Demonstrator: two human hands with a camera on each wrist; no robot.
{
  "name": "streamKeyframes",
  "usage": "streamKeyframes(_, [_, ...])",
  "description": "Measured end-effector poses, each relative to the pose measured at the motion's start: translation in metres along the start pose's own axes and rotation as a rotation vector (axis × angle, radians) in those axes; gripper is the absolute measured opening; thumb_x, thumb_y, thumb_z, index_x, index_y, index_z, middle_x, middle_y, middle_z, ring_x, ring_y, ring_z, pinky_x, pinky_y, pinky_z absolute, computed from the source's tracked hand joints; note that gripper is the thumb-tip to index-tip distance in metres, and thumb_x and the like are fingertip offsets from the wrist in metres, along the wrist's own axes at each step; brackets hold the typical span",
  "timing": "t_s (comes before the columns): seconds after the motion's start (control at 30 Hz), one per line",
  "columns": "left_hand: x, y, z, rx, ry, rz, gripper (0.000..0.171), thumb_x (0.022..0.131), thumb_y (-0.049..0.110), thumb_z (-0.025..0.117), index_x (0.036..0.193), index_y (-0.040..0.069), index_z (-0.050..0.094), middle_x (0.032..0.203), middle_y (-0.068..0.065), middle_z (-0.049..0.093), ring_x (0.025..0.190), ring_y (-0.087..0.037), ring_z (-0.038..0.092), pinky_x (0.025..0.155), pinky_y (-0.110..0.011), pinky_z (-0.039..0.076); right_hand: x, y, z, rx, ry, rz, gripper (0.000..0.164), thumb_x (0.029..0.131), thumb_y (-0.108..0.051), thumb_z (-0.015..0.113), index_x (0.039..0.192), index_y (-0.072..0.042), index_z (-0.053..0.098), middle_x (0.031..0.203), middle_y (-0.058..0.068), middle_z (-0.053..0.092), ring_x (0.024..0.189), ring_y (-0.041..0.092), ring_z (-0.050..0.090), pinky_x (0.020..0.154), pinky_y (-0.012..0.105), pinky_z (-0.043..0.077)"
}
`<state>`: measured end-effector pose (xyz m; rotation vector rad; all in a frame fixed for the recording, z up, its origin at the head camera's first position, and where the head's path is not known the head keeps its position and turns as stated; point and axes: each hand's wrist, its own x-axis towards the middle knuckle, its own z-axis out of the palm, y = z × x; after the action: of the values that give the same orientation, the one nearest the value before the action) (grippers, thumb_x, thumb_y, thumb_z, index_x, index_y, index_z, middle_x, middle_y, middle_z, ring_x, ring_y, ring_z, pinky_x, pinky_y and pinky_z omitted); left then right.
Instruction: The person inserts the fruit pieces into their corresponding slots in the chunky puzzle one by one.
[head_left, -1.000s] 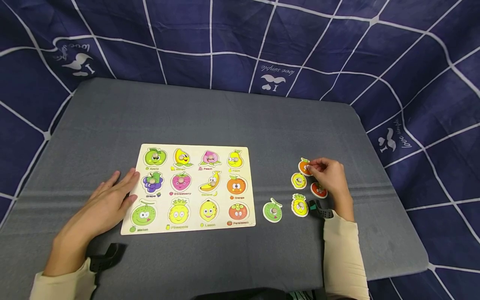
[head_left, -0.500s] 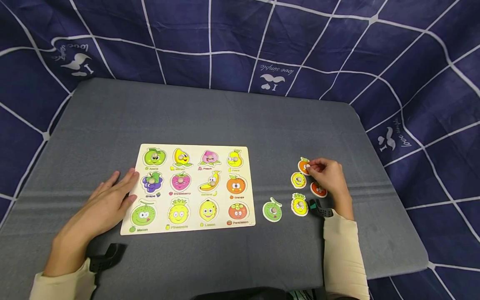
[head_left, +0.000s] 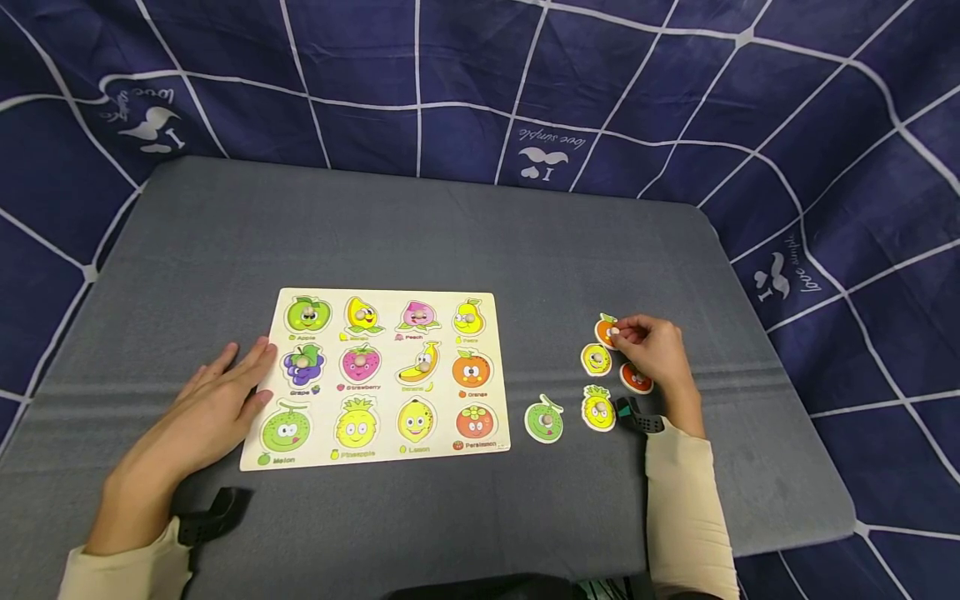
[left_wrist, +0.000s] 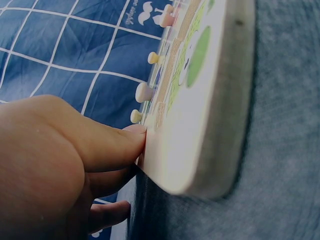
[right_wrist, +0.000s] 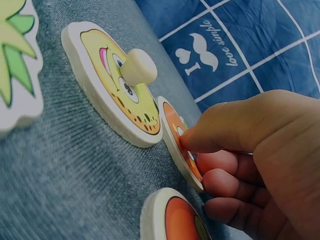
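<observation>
In the head view a fruit puzzle board (head_left: 446, 329) lies flat on the table, left of centre. My left hand (head_left: 198, 417) rests against its left edge with fingers extended; the left wrist view shows the thumb (left_wrist: 117, 147) touching the board's edge. On the right, my right hand (head_left: 658, 354) pinches the orange piece (head_left: 604, 329) at its knob, which the thumb largely covers in the right wrist view. That piece looks low over or on the cloth. Beside it lie the lemon piece (right_wrist: 100, 70) with its knob up and the persimmon piece (head_left: 636, 379).
Nearer the body lie the pineapple piece (head_left: 598, 409) and the melon piece (head_left: 543, 420), between board and right forearm. Knobbed pieces fill the board's top row and part of its middle row. A blue checked curtain (head_left: 360, 83) borders the grey table (head_left: 412, 233).
</observation>
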<state>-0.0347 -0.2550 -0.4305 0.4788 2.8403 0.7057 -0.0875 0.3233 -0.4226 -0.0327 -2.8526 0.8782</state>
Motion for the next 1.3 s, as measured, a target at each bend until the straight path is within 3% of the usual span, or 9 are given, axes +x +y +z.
streamKeyframes(0.4, [0.0,0.001,0.001,0.004,0.003,-0.004,0.058,0.101,0.009,0.054,0.151,-0.008,0.028,0.157,-0.027,0.021,0.143,-0.055,0.009,0.108,-0.073,0.006,0.0,0.001,0.001,0.021,0.02,-0.011,0.016,0.087,-0.01,0.074,0.093,0.005,0.072,0.079,0.013,0.07,0.059,-0.003,0.054,0.053,0.01,0.042])
streamKeyframes(0.77, [0.0,0.002,0.001,-0.001,0.004,-0.005,0.059,0.101,0.009,0.054,0.151,-0.009,0.027,0.157,-0.028,0.02,0.143,-0.055,0.009,0.108,-0.073,0.005,0.0,-0.002,0.0,-0.004,0.029,-0.005,0.015,0.088,-0.011,0.072,0.092,0.004,0.072,0.077,0.012,0.068,0.062,0.004,0.055,0.054,0.011,0.042])
streamKeyframes(1.3, [0.0,0.0,0.0,-0.003,-0.002,0.001,0.058,0.102,0.01,0.053,0.151,-0.008,0.027,0.158,-0.027,0.021,0.143,-0.055,0.009,0.107,-0.074,0.007,-0.005,-0.021,-0.001,-0.008,0.062,-0.085,0.013,0.087,-0.01,0.074,0.091,0.002,0.073,0.076,0.01,0.068,0.062,0.007,0.056,0.055,0.012,0.042])
